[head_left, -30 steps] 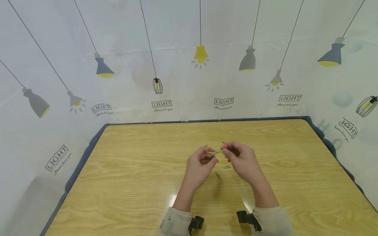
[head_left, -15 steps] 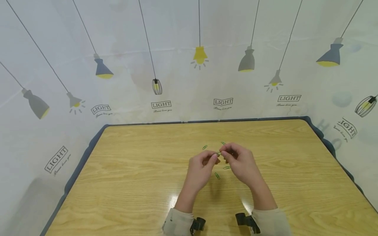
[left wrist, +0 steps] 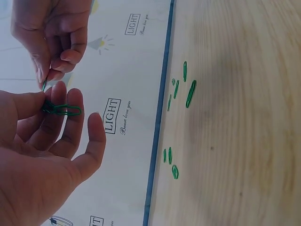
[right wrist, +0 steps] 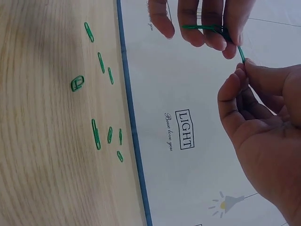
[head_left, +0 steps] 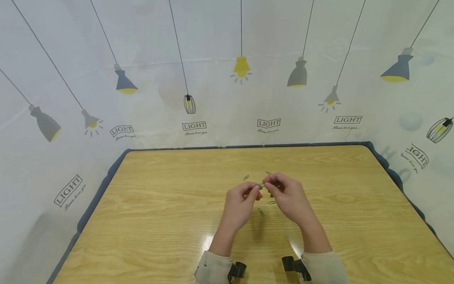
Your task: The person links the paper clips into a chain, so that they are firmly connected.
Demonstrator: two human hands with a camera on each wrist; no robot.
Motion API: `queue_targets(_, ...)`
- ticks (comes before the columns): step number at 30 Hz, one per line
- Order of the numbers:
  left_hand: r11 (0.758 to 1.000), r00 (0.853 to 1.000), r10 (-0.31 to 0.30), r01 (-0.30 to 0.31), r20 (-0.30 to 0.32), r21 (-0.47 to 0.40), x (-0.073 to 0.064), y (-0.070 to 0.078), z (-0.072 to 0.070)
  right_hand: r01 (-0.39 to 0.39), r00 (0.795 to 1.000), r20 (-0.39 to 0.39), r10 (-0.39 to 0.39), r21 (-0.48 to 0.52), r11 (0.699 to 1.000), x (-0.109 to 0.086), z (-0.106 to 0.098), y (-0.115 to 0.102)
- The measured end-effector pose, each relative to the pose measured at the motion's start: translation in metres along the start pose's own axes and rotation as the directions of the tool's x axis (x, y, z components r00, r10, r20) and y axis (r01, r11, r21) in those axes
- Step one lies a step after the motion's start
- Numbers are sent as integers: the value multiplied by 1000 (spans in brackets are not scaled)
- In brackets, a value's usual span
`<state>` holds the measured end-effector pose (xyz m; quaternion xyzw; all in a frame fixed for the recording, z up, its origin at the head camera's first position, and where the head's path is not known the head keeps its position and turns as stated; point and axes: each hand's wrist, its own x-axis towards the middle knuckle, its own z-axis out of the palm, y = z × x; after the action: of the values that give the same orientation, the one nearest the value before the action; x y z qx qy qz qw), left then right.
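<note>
Lamp-printed backdrop (head_left: 220,35) ahead, wood-grain worktop (head_left: 159,209) below! From the left: the left hand (head_left: 239,207) pinches a green paperclip bunch (left wrist: 68,110), one loop jutting free; loose green paperclips (head_left: 261,212) lie beneath; then the right hand (head_left: 288,199), thumb and forefinger nipping a green clip end (right wrist: 241,54) that bridges to the other hand. Fingertip grips only: one slip, I'd judge, could drop it among the others. Both wrist views reveal that loop; the head view hides it.
</note>
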<state>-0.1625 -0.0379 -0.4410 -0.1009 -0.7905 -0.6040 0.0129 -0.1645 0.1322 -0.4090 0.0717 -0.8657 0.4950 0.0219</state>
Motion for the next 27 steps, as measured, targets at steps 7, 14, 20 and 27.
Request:
queue_targets(7,1000,1000,16,-16,-9,-15,2,-7,-6,6,999,52,-5,-27,1000,7,-2,2)
queue_targets(14,998,1000,-17,16,-18,-53,2,-13,-13,69,978,208,-31,-176,982,25,-24,5)
queue_targets(20,998,999,-28,27,-17,-61,4,-17,-16,134,946,321,-39,-280,951,45,-33,28)
queue_targets(27,999,1000,-13,13,-3,-39,7,-17,-18,114,888,459,31,-286,951,51,-25,79)
